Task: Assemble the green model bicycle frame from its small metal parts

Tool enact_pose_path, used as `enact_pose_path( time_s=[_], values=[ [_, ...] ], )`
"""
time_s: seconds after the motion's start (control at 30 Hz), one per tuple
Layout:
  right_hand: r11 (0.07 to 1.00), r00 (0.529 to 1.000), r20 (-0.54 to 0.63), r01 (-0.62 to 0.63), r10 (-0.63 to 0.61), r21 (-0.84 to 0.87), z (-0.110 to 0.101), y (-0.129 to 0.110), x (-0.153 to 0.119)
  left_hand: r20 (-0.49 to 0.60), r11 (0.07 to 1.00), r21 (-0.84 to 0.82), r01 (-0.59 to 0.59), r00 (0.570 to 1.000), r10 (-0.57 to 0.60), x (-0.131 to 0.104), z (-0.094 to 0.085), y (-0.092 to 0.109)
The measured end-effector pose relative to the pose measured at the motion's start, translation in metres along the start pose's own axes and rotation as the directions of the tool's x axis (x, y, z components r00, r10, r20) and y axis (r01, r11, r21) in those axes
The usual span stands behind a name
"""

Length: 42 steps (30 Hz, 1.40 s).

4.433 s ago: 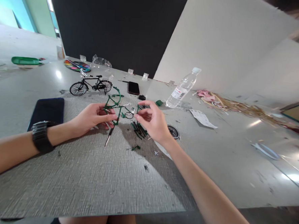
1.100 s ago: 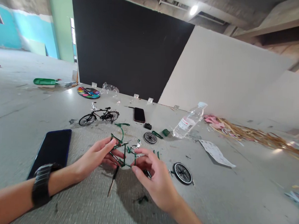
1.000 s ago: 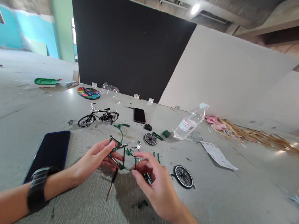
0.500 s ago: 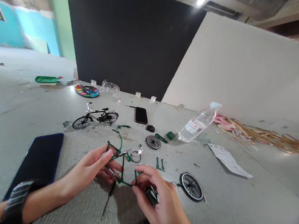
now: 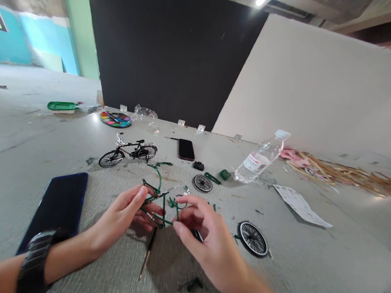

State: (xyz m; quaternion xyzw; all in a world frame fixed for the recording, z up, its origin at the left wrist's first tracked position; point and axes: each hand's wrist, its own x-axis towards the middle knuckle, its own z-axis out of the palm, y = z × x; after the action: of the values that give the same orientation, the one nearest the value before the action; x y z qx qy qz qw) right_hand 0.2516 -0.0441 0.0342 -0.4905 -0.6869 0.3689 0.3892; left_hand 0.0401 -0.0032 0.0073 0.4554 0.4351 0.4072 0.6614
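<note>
A small green bicycle frame (image 5: 164, 206) is held between both hands above the grey floor. My left hand (image 5: 127, 206) grips its left side, thumb on top and fingers behind. At the frame's right end, my right hand (image 5: 200, 228) pinches a thin green part between thumb and fingers. Just beyond the hands lie a small spoked wheel (image 5: 203, 183) and a green fork-like piece (image 5: 212, 178). Another wheel (image 5: 252, 239) rests right of my right hand. Below the frame is a thin screwdriver (image 5: 148, 254). Dark small parts (image 5: 194, 284) sit near the bottom.
An assembled black model bicycle (image 5: 129, 153) stands behind my left hand. Around are a large dark tablet or phone (image 5: 57, 204), a smaller phone (image 5: 186, 149), a water bottle (image 5: 259, 159), a paper sheet (image 5: 301, 206), a paint palette (image 5: 116, 119) and straw-like strips (image 5: 342, 175).
Both hands have lifted slightly with the green frame, which is tilted a little differently. My right hand has moved up, uncovering the dark parts below it. The camera view has shifted slightly.
</note>
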Motion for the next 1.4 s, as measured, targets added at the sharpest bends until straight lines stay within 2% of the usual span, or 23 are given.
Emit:
enact_pose_path(
  time_s=[0.1,0.2,0.33,0.43,0.53,0.63,0.77,0.97,1.1,1.27,1.4],
  values=[
    [0.999,0.998,-0.066,-0.006,0.010,0.053,0.004,0.009,-0.001,0.007,1.000,-0.006,-0.002,1.000,0.002,0.001,0.000,-0.002],
    [0.999,0.996,-0.084,0.004,-0.001,0.041,0.004,0.014,-0.005,0.037,1.000,-0.001,-0.016,0.999,0.016,0.001,0.000,-0.002],
    [0.982,0.985,-0.089,0.133,-0.145,-0.131,0.000,0.011,-0.014,0.112,0.999,0.034,-0.028,0.993,0.024,0.000,0.000,0.002],
    [0.923,0.954,-0.075,0.257,-0.289,-0.285,-0.001,0.010,-0.021,0.139,0.999,0.031,-0.014,0.990,0.010,-0.001,0.001,0.006],
    [0.885,0.939,-0.041,0.306,-0.342,-0.352,0.001,0.010,-0.023,0.135,0.999,0.041,-0.018,0.991,0.013,-0.002,0.002,0.009],
    [0.920,0.960,-0.049,0.250,-0.276,-0.303,0.004,0.012,-0.021,0.151,0.995,0.089,-0.036,0.988,0.022,-0.002,0.002,0.009],
    [0.984,0.989,-0.091,0.103,-0.117,-0.143,0.005,0.016,-0.018,0.174,0.988,0.151,-0.043,0.985,0.017,0.001,0.000,0.007],
    [0.999,0.991,-0.124,-0.038,0.042,0.033,0.006,0.021,-0.016,0.224,0.964,0.252,-0.087,0.974,0.030,0.001,-0.005,-0.002],
    [0.997,0.986,-0.153,-0.057,0.064,0.051,0.005,0.022,-0.015,0.216,0.956,0.283,-0.079,0.976,0.017,0.000,-0.007,-0.004],
    [0.999,0.982,-0.184,-0.027,0.031,0.021,0.004,0.023,-0.014,0.211,0.962,0.266,-0.061,0.977,0.003,0.001,-0.008,-0.006],
    [1.000,0.988,-0.156,-0.003,0.000,-0.018,0.003,0.021,-0.015,0.236,0.960,0.272,-0.060,0.972,-0.006,0.000,-0.007,-0.004]
  ],
)
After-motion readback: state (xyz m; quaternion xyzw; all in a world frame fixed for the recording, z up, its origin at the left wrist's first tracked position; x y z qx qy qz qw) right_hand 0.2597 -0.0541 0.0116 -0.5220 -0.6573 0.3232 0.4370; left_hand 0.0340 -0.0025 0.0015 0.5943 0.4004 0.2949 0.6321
